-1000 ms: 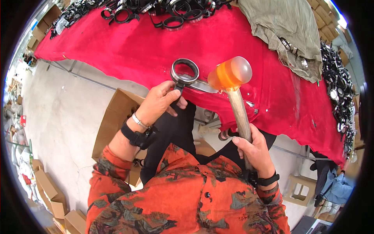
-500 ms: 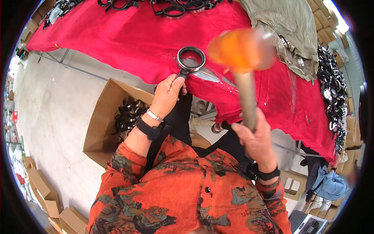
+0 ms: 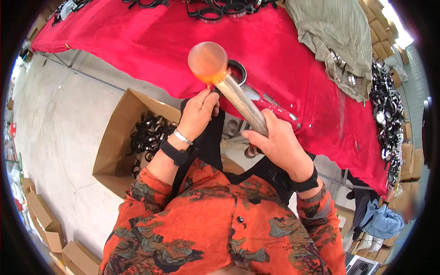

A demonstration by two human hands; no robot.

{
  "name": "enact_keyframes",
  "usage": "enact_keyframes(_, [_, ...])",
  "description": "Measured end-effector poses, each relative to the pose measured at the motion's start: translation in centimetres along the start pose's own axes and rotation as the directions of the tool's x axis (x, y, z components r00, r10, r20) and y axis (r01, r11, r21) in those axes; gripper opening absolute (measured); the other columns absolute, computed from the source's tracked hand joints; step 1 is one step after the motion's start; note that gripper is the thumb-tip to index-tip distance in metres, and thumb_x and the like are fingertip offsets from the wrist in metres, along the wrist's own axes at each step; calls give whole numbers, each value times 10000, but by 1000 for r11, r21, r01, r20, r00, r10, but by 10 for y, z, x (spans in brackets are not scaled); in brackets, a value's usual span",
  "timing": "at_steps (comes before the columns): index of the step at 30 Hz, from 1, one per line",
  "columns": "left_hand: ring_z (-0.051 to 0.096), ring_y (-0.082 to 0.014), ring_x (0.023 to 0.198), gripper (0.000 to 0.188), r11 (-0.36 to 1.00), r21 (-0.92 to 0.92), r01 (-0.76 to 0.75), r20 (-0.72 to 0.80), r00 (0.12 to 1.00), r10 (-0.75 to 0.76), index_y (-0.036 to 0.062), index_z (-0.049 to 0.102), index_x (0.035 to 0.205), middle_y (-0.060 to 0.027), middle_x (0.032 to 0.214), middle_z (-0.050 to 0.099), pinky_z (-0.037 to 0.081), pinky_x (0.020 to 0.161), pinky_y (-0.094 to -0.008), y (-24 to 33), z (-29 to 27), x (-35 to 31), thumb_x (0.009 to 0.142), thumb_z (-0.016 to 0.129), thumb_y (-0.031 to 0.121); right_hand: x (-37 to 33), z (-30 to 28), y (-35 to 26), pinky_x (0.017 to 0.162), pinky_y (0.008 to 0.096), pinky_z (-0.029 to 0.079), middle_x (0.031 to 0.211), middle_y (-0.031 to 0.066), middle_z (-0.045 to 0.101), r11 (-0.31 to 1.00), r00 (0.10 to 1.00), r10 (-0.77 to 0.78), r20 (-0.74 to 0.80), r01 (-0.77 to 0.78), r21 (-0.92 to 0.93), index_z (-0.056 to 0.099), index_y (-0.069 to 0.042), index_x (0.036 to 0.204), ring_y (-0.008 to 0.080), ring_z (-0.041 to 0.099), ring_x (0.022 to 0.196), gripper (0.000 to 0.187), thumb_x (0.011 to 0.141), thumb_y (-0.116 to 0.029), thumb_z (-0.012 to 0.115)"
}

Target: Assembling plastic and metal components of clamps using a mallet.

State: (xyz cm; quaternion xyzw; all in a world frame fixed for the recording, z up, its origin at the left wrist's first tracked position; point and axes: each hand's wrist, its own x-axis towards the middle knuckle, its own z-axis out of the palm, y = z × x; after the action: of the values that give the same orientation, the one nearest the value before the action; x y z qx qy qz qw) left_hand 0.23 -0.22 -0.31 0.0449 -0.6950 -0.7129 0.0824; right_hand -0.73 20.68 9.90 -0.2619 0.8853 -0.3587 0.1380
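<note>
My left hand (image 3: pixel 200 110) is closed on the short black stem of a round ring part (image 3: pixel 241 70), a black ring with a silvery metal band. The ring lies over the red cloth near the table edge. A mallet (image 3: pixel 245 104) with a translucent amber head and a worn wooden handle is gripped in my right hand (image 3: pixel 285 142). Its head sits over the ring, hiding most of it; whether the two touch, I cannot tell. Just left of my legs, a cardboard box (image 3: pixel 110 137) holds many dark curved parts (image 3: pixel 150 135).
The red cloth (image 3: pixel 151 55) covers the table. More black rings (image 3: pixel 211 14) lie at its far edge. Grey-green fabric (image 3: pixel 330 27) drapes at the far right, beside a long pile of ring parts (image 3: pixel 387 114). A person in blue (image 3: pixel 385 221) is at the right.
My right hand has swung the mallet left and down, bringing its head from right of the ring to over it. My left hand keeps its hold on the stem.
</note>
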Motion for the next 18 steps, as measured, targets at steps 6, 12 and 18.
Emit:
enact_keyframes(6, [528, -105, 584, 337, 999, 45, 8, -25, 1000, -6, 40, 554, 790, -23, 644, 564, 419, 539, -253, -1, -9, -5, 975, 503, 316, 17, -22, -46, 477, 336, 420, 634, 106, 507, 967, 982, 115, -147, -77, 243, 486, 8, 879, 141, 514, 539, 394, 828, -311, 713])
enact_keyframes(12, [517, -101, 585, 336, 1000, -1, -8, 13, 1000, 8, 43, 551, 785, -21, 650, 566, 410, 539, -251, 1, -4, 1, 976, 502, 316, 42, -32, 10, 561, 355, 448, 671, 131, 545, 979, 975, 177, -133, -188, -80, 505, 35, 879, 167, 548, 626, 396, 842, -315, 688])
enact_keyframes(18, [554, -86, 658, 340, 998, 66, 21, 58, 998, -25, 45, 552, 827, -6, 707, 568, 426, 568, -222, 1, -15, -3, 999, 457, 321, 21, -57, -29, 419, 272, 388, 643, 21, 507, 923, 933, 290, -213, -213, 320, 525, -7, 902, 88, 462, 472, 329, 828, -265, 715])
